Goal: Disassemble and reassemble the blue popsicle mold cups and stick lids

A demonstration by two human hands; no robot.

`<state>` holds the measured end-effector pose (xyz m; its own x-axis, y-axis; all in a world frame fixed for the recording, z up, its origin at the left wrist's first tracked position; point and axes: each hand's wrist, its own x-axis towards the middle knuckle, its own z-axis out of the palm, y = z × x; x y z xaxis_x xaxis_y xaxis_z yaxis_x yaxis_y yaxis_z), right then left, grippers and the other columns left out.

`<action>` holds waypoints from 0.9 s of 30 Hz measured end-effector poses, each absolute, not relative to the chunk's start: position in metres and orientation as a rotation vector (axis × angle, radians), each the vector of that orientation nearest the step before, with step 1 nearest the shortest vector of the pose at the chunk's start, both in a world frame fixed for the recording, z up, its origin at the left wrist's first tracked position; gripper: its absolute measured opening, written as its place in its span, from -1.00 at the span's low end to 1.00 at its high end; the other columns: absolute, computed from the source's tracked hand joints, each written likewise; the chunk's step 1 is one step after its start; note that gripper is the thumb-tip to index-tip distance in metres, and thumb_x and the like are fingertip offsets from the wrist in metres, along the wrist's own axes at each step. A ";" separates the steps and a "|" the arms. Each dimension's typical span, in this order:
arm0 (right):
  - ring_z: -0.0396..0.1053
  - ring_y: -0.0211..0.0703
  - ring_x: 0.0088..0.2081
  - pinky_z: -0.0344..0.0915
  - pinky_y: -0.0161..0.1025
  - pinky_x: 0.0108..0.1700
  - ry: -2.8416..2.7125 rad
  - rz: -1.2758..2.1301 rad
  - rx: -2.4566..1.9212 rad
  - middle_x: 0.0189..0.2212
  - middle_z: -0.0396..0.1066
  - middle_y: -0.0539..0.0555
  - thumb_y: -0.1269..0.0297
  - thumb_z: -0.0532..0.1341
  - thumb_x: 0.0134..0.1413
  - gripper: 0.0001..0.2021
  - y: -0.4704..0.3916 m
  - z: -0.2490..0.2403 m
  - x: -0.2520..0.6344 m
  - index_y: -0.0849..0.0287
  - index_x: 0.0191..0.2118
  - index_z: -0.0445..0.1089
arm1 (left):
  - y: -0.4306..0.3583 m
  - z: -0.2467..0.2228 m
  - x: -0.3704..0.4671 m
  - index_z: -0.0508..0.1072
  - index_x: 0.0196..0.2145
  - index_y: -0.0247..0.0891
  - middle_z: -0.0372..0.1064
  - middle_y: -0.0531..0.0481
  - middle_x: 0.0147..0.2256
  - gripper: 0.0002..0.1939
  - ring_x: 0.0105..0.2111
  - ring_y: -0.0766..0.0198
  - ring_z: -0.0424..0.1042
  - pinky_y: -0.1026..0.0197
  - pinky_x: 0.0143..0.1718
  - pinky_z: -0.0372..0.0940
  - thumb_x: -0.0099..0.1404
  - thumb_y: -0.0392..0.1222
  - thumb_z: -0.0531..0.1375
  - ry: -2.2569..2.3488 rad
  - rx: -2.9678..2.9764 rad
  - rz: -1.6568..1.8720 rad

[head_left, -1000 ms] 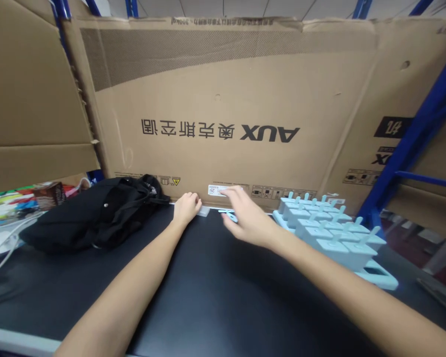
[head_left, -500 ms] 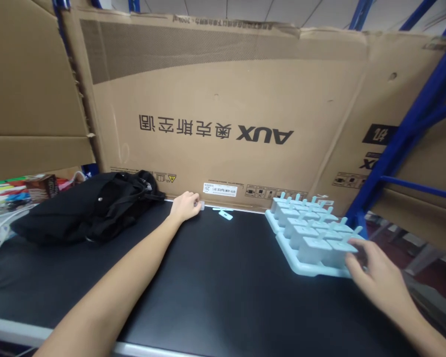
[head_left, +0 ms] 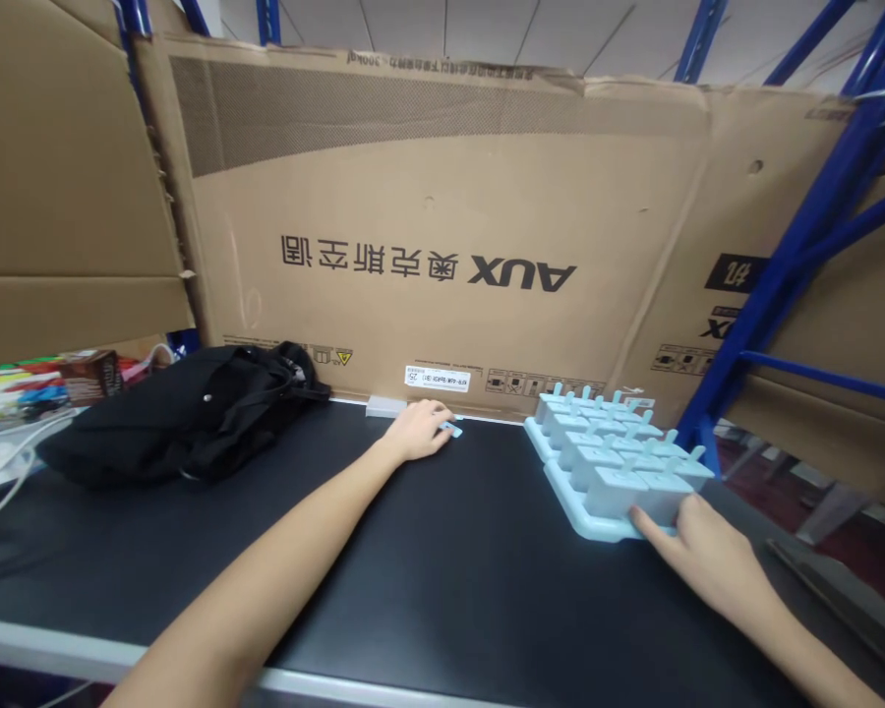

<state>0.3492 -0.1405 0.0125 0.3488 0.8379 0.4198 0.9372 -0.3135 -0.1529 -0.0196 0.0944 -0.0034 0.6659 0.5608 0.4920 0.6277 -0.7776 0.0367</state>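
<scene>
Far back on the black table, my left hand (head_left: 418,430) reaches small light-blue pieces (head_left: 455,430), its fingers bent over them and partly hiding them. Just left of that hand lies a whitish block (head_left: 384,406) against the cardboard. On the right stands a light-blue popsicle mould set (head_left: 619,489), several lidded blocks with upright sticks on a tray. My right hand (head_left: 697,551) is at its near right corner, thumb on the tray's front edge and the other fingers curled round the corner, partly hidden.
A black bag (head_left: 192,413) lies on the left of the table (head_left: 428,590), beside cables and colourful items (head_left: 22,393). Tall cardboard (head_left: 428,197) walls the back. A blue metal rack post (head_left: 789,236) rises at the right.
My left hand has moved right, from the whitish block to the small blue pieces. My right hand has shifted left and down, from the mould's top to its tray edge. The view has turned slightly.
</scene>
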 end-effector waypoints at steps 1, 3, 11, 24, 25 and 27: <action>0.40 0.08 -0.39 0.29 -0.04 -0.31 -1.569 -0.380 -2.257 -0.47 0.32 0.17 -0.31 -0.03 -0.01 -0.54 -0.141 0.013 0.348 0.00 -0.52 -0.01 | 0.092 -0.005 -0.013 0.48 -0.05 -0.10 0.43 -0.06 0.00 -0.74 -0.02 0.10 0.40 0.06 0.06 0.28 0.42 -0.04 0.08 -0.948 -2.776 -0.715; 0.41 0.09 -0.39 0.30 -0.04 -0.32 -1.573 -0.374 -2.266 -0.48 0.32 0.17 -0.31 -0.03 0.00 -0.54 -0.141 0.013 0.347 0.00 -0.52 0.00 | 0.090 -0.007 -0.006 0.51 -0.10 -0.13 0.46 -0.08 -0.05 -0.75 -0.04 0.09 0.42 0.06 0.03 0.31 0.42 -0.10 0.07 -0.927 -2.812 -0.682; 0.46 0.20 -0.38 0.35 0.00 -0.33 -1.388 -0.234 -2.197 -0.53 0.36 0.16 -0.33 0.04 -0.08 -0.54 -0.142 0.022 0.342 -0.03 -0.46 -0.02 | 0.093 -0.011 -0.009 0.53 -0.07 -0.13 0.43 -0.13 0.02 -0.72 0.08 -0.01 0.35 -0.03 0.13 0.27 0.40 -0.10 0.07 -1.040 -2.795 -0.689; 0.41 0.21 -0.45 0.34 0.07 -0.34 -1.156 -0.197 -2.006 -0.58 0.32 0.06 -0.18 0.09 -0.24 -0.57 -0.161 0.100 0.323 -0.04 -0.29 0.02 | 0.093 -0.013 -0.012 0.52 -0.03 -0.19 0.44 -0.17 0.04 -0.68 0.06 0.00 0.40 -0.02 0.13 0.29 0.41 -0.10 0.04 -1.092 -2.792 -0.719; 0.41 0.18 -0.43 0.34 0.05 -0.33 -1.232 -0.205 -1.986 -0.56 0.32 0.05 -0.18 0.06 -0.18 -0.58 -0.159 0.109 0.315 -0.03 -0.25 0.05 | 0.093 -0.013 -0.012 0.52 -0.03 -0.18 0.44 -0.16 0.04 -0.67 0.07 0.00 0.40 -0.02 0.14 0.28 0.42 -0.10 0.04 -1.091 -2.794 -0.721; 0.44 0.15 -0.37 0.34 0.00 -0.28 -1.430 -0.199 -1.961 -0.49 0.37 0.08 -0.19 0.03 -0.06 -0.56 -0.152 0.126 0.296 0.02 -0.17 0.09 | 0.093 -0.014 -0.012 0.52 -0.03 -0.18 0.44 -0.16 0.05 -0.67 0.08 0.01 0.39 -0.01 0.15 0.27 0.44 -0.10 0.02 -1.083 -2.802 -0.723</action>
